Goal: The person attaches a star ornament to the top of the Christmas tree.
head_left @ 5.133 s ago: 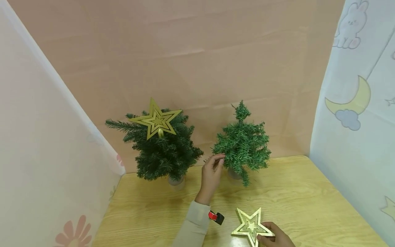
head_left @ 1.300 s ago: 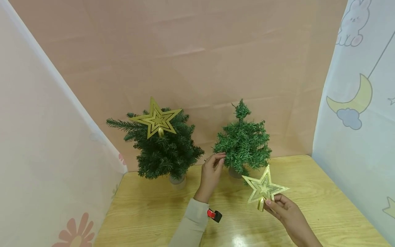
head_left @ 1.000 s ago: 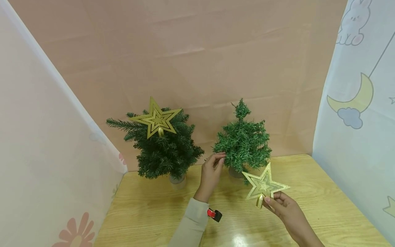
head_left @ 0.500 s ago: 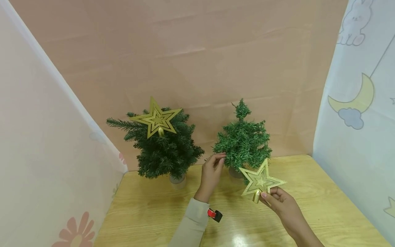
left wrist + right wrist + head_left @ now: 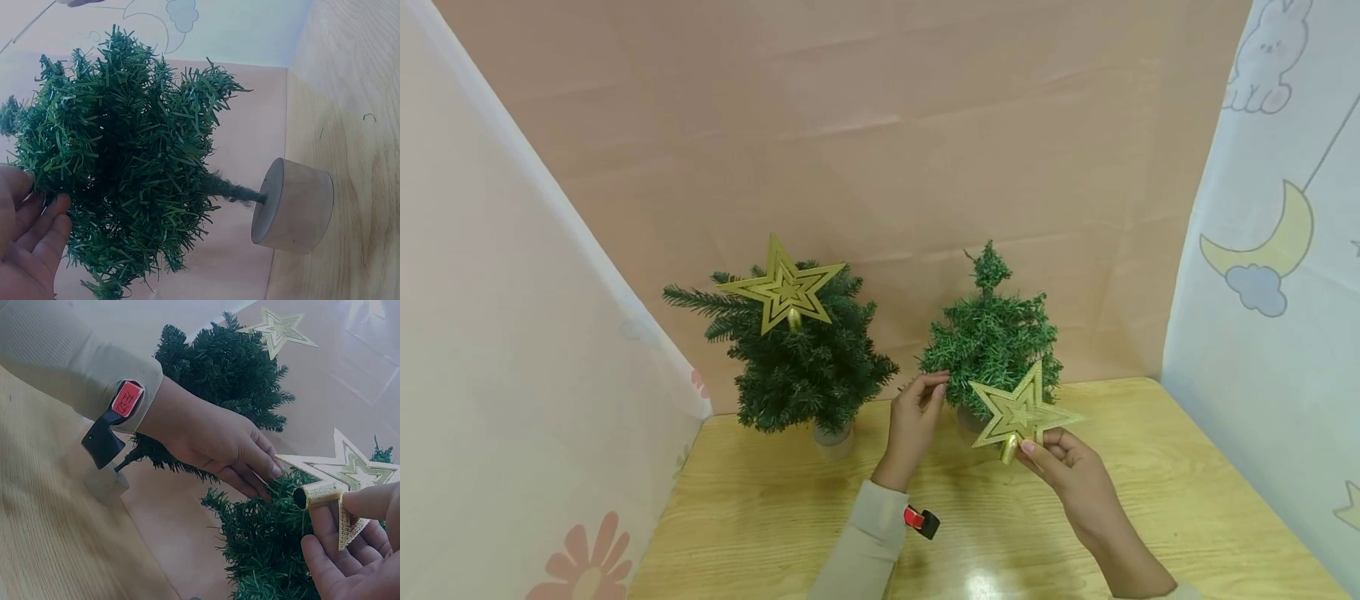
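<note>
Two small artificial trees stand at the back of the wooden table [image 5: 1150,500]. The left tree [image 5: 808,371] carries a gold star [image 5: 782,287] on its tip. The right tree [image 5: 992,337] [image 5: 125,181] has a bare tip [image 5: 988,268] and a round wooden base [image 5: 294,206]. My left hand [image 5: 934,390] [image 5: 265,475] pinches a low branch on that tree's left side. My right hand [image 5: 1033,446] holds a second gold star [image 5: 1018,410] [image 5: 347,469] by its tube-shaped socket [image 5: 315,495], in front of the right tree's lower branches.
Pink fabric screens stand at the back and left, and a pale printed curtain [image 5: 1262,275] closes the right side. A black and red tag [image 5: 923,523] sits on my left wrist. Bare wood lies in front of both trees.
My right hand has lifted the gold star off the table and carried it up and left, in front of the right tree. My left hand has stayed on the branch.
</note>
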### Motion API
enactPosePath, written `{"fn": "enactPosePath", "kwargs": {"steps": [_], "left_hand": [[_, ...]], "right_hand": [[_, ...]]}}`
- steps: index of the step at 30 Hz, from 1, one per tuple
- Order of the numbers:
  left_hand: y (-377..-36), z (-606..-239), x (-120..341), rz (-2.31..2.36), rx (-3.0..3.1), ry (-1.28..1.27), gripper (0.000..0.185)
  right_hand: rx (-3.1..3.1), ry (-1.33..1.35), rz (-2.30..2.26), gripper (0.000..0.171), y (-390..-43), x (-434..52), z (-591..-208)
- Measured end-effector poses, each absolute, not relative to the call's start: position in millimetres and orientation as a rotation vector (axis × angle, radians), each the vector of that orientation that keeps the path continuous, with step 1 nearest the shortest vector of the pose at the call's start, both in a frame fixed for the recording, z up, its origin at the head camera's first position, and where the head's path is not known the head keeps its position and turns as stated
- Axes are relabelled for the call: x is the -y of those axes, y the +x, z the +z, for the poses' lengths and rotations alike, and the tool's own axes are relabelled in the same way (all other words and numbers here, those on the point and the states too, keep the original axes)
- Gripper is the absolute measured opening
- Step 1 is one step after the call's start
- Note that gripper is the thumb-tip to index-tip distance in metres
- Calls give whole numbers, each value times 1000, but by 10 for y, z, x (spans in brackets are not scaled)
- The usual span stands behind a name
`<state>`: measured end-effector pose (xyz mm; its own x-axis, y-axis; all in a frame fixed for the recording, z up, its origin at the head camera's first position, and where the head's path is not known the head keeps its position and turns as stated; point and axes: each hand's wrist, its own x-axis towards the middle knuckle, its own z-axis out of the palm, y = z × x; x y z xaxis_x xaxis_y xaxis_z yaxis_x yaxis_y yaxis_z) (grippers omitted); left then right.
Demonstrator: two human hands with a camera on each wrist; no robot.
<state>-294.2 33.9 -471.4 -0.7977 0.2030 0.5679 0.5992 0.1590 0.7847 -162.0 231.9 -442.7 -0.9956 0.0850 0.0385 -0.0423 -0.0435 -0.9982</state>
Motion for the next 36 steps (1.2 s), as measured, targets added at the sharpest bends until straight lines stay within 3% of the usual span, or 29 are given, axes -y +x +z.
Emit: {"fn": "enactPosePath", "kwargs": {"steps": [36], "left_hand": [[-2898, -4596, -310, -1643, 2184, -751, 22]], "right_hand": [[2203, 79, 1998, 39, -1882, -2337, -4063]]}}
